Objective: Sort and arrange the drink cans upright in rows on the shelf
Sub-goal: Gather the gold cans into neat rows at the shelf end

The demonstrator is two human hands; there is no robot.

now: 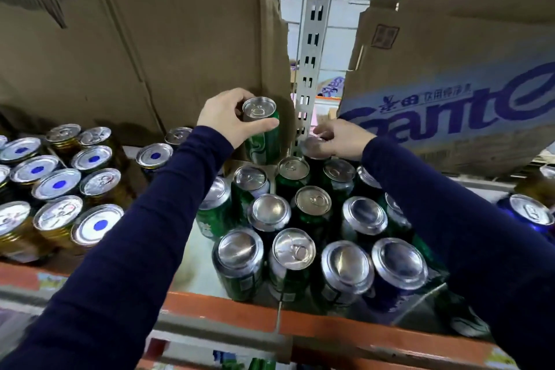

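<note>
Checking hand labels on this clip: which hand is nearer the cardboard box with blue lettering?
Right. The right hand is at the box, by its lower left corner, gripping a back-row can; the left hand holds a green can left of the upright.

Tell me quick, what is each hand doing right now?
Left hand: closed around a green can, holding it near its top.
Right hand: fingers curled on the top of a back-row can, gripping it.

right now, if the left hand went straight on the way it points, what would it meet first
Probably the cardboard box behind it: the left hand, holding a green can, points at the box's right edge near the slotted metal post. The gap is hard to judge.
</note>
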